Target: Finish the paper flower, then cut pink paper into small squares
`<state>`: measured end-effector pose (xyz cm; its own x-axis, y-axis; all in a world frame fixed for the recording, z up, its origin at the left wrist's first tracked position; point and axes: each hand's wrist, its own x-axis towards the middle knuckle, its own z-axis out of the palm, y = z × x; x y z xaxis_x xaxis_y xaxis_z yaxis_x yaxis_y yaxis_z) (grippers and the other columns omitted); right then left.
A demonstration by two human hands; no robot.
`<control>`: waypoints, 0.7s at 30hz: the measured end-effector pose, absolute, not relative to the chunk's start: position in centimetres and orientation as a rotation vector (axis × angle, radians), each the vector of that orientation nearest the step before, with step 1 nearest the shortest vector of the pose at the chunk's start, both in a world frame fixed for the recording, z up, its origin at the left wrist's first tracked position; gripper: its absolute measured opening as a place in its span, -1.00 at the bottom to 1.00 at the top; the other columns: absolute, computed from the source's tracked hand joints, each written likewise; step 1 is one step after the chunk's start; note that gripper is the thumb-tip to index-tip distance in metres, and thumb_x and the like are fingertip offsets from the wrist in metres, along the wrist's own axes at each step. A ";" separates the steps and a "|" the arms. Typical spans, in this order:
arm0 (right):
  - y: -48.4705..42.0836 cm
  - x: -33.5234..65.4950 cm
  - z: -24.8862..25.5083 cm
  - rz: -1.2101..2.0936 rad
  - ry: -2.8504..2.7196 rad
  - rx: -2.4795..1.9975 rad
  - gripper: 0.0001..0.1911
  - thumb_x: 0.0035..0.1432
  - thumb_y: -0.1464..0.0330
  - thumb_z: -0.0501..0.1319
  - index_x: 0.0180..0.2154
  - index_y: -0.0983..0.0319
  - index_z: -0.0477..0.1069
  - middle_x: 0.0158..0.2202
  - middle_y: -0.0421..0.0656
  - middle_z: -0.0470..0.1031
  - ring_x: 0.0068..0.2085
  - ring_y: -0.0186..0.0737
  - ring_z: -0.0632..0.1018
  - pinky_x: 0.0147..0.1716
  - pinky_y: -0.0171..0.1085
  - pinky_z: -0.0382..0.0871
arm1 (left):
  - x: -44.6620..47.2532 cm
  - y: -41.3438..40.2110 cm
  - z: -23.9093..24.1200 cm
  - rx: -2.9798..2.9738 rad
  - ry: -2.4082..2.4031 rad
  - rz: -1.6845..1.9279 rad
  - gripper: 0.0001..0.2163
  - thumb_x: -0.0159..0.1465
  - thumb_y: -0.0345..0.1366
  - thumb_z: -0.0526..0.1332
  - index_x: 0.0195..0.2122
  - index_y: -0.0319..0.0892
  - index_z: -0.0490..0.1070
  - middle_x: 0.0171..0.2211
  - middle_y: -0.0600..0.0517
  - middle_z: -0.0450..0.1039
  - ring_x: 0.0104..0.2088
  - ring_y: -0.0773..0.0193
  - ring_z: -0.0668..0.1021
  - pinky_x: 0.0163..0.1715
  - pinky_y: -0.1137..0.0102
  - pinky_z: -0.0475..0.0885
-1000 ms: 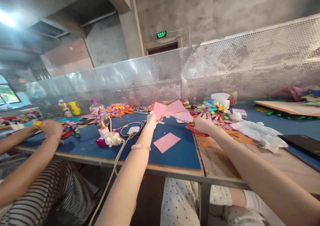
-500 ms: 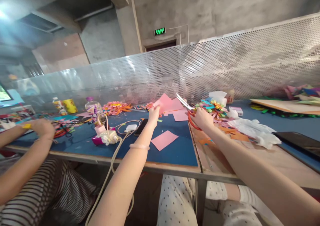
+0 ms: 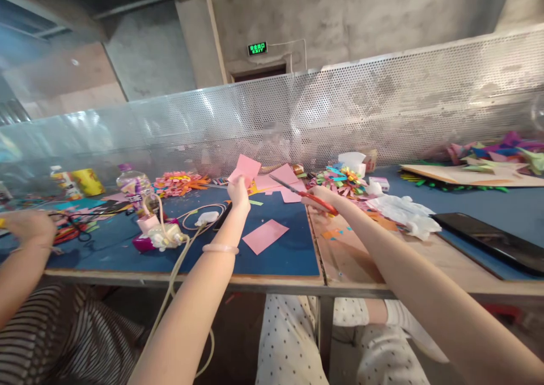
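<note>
My left hand (image 3: 238, 193) is closed on a sheet of pink paper (image 3: 245, 168), holding it up over the blue mat. In my right hand (image 3: 322, 197) is a pair of scissors (image 3: 293, 189) with red handles, its blades pointing left toward the paper but apart from it. More pink paper (image 3: 285, 176) lies on the mat behind the blades. Nearer to me, one pink rectangle (image 3: 266, 236) rests flat on the blue mat (image 3: 293, 260).
A white cable (image 3: 181, 260) with plugs runs over the table edge on the left, near a purple-capped bottle (image 3: 132, 183). Colourful paper fringe (image 3: 340, 181), white tissue (image 3: 403, 212) and a black phone (image 3: 488, 240) lie right. A co-worker's hand (image 3: 32, 229) is far left.
The view has swung to the right. The scissors have dropped from pointing upward to lying lower, with their blades closer together. The held paper has turned and now stands apart from the other pink sheets.
</note>
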<state>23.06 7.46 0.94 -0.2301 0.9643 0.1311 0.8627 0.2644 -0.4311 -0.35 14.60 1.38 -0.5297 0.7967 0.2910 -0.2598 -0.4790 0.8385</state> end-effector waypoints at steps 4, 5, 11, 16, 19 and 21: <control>6.1 23.1 1.9 0.586 -2.218 -1.543 -0.71 0.02 0.21 0.11 -0.54 0.29 0.41 -0.73 -0.21 0.35 -0.64 -0.31 0.39 -0.55 -0.34 0.29 | 0.0 14.0 1.6 0.959 1.037 2.012 -0.86 0.06 -0.29 0.17 -0.36 -0.20 0.32 -0.58 0.10 0.36 -0.66 0.40 0.42 -0.72 0.53 0.28; 5.9 23.0 1.8 0.613 -2.224 -1.531 -0.73 0.02 0.23 0.11 -0.56 0.28 0.39 -0.74 -0.22 0.33 -0.67 -0.33 0.36 -0.58 -0.34 0.27 | 0.2 13.9 1.6 0.989 1.033 2.003 -0.87 0.07 -0.29 0.17 -0.37 -0.20 0.31 -0.59 0.11 0.35 -0.67 0.40 0.41 -0.72 0.53 0.28; 5.7 22.0 1.9 0.740 -2.149 -1.559 -0.76 0.01 0.33 0.10 -0.64 0.24 0.33 -0.84 -0.24 0.18 -0.70 -0.30 0.33 -0.62 -0.33 0.24 | 1.5 13.2 1.5 1.125 0.947 1.990 -0.91 0.09 -0.31 0.15 -0.39 -0.20 0.30 -0.61 0.10 0.34 -0.68 0.41 0.39 -0.70 0.53 0.29; 5.1 22.0 2.6 0.876 -2.107 -1.497 -0.77 0.03 0.30 0.10 -0.61 0.24 0.32 -0.82 -0.26 0.20 -0.71 -0.33 0.32 -0.66 -0.36 0.22 | 1.5 13.4 1.5 1.065 0.914 2.033 -0.90 0.10 -0.31 0.15 -0.38 -0.19 0.26 -0.63 0.13 0.31 -0.69 0.41 0.39 -0.70 0.52 0.29; 4.9 22.1 2.6 1.010 -2.067 -1.428 -0.76 0.03 0.29 0.08 -0.61 0.24 0.28 -0.79 -0.27 0.22 -0.74 -0.36 0.28 -0.74 -0.37 0.16 | 1.6 13.5 1.5 1.051 0.881 2.005 -0.88 0.11 -0.29 0.15 -0.38 -0.20 0.24 -0.63 0.14 0.31 -0.70 0.42 0.39 -0.71 0.53 0.28; 4.8 22.1 2.6 1.048 -2.032 -1.387 -0.77 0.02 0.28 0.09 -0.60 0.24 0.26 -0.79 -0.29 0.21 -0.76 -0.37 0.27 -0.78 -0.38 0.12 | 1.8 13.4 1.5 1.086 0.857 1.950 -0.87 0.10 -0.28 0.17 -0.38 -0.20 0.25 -0.62 0.13 0.32 -0.69 0.43 0.39 -0.71 0.54 0.27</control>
<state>22.12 4.79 2.57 -0.3834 0.9226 -0.0424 0.5692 0.1998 -0.7976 1.85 13.42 1.52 -0.3744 0.8380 0.3969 -0.2744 -0.5090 0.8158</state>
